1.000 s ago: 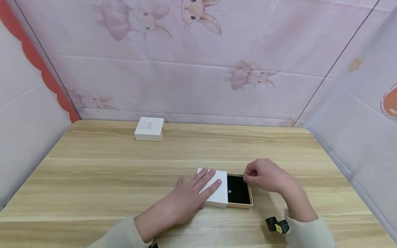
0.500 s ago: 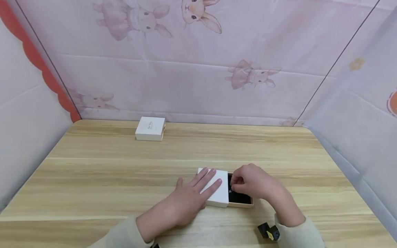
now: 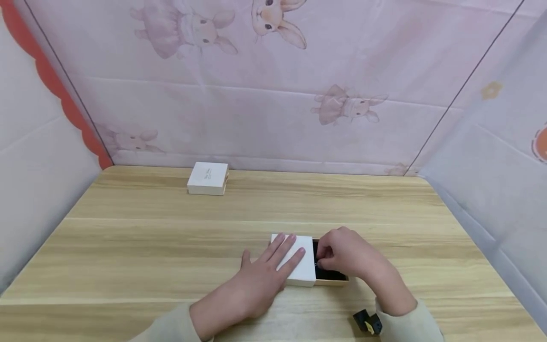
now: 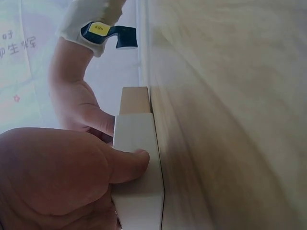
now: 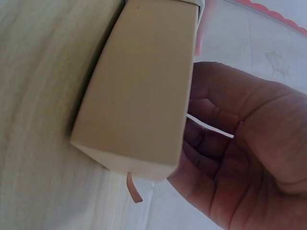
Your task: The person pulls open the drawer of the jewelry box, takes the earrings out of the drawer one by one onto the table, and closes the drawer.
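A white slide-out box has its sleeve (image 3: 299,270) near the middle front of the table. The tray (image 3: 331,282) is pulled out to the right and lined in black. My left hand (image 3: 258,280) lies over the sleeve, straight fingers on top; the left wrist view shows its thumb pressing the sleeve's side wall (image 4: 136,201). With fingers bent, my right hand (image 3: 348,254) reaches into the tray, thumb and fingertips at a tiny silvery piece (image 3: 316,264), mostly covered. Whether they pinch it is hidden. A ribbon tab (image 5: 133,188) hangs from the tray's end.
A second white box (image 3: 208,178), lettered on top, sits at the back left of the wooden table (image 3: 145,256). A rabbit-print cloth (image 3: 256,114) rises behind the table. A black wrist device (image 3: 367,323) sits by my right cuff.
My right hand has moved left from the tray's far right corner to the small star-shaped piece on the lining, now mostly covering it. My left hand has stayed on the sleeve.
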`<state>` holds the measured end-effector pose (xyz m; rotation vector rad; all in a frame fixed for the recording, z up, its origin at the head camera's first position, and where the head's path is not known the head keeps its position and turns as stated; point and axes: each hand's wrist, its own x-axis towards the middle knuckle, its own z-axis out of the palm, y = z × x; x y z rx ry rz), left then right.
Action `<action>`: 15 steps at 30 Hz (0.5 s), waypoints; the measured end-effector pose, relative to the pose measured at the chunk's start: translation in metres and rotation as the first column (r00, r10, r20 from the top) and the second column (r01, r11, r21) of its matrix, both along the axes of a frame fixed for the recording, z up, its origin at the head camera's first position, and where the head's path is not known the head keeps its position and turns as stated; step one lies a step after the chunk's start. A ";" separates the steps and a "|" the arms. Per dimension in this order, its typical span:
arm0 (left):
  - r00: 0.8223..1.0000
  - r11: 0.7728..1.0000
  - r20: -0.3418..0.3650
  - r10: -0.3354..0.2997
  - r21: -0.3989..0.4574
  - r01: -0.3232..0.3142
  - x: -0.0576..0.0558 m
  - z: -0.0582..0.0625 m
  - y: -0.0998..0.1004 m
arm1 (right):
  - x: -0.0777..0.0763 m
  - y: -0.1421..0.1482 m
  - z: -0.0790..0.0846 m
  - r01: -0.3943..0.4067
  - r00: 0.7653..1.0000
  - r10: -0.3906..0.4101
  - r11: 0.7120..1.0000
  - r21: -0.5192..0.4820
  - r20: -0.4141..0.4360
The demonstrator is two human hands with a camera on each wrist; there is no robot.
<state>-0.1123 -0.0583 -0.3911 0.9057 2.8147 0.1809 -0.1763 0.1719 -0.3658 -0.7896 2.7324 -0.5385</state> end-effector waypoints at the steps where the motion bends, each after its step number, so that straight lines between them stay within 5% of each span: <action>1: 1.000 1.000 0.001 0.000 0.002 0.000 0.000 0.000 0.000 | 0.000 0.000 0.000 0.000 1.000 0.000 1.000 0.001 -0.004; 15: 1.000 1.000 -0.010 -0.004 0.008 0.004 0.001 0.001 -0.001 | 0.003 -0.004 -0.001 -0.030 0.997 0.030 1.000 0.009 -0.068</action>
